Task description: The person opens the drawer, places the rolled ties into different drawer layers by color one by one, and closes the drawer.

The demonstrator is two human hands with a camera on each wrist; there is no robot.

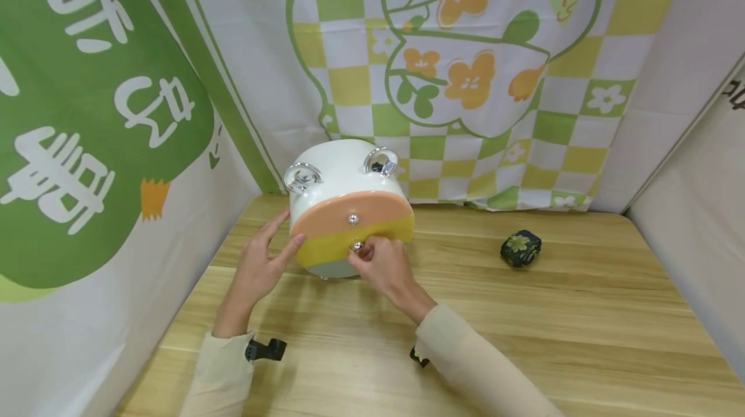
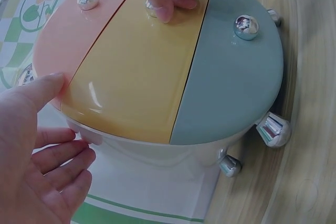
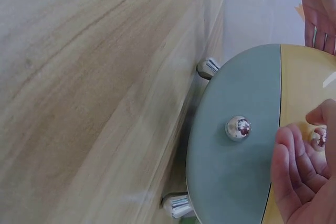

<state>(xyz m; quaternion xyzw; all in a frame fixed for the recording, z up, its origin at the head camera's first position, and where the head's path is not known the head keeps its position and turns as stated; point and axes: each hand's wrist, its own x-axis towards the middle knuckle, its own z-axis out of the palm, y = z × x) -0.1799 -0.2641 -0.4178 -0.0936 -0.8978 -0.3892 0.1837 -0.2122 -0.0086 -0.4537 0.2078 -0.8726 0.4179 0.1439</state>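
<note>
A round-fronted white storage box (image 1: 343, 168) stands on the table, with an orange-pink drawer (image 1: 326, 215) on top, a yellow drawer (image 1: 317, 249) in the middle and a blue-grey drawer (image 2: 231, 77) at the bottom. Each drawer front bears a silver knob. My right hand (image 1: 387, 268) pinches the yellow drawer's knob (image 3: 318, 137) between thumb and fingers. On the box's left side rests my left hand (image 1: 259, 265), its thumb against the front edge and its fingers loosely spread along the wall. The drawer fronts look flush with one another.
Silver loops (image 1: 381, 161) top the box, and short silver legs (image 2: 274, 129) hold it off the wooden table (image 1: 495, 339). A small dark pouch-like item with a leaf pattern (image 1: 520, 249) lies to the right. Printed cloth (image 1: 465, 81) hangs behind.
</note>
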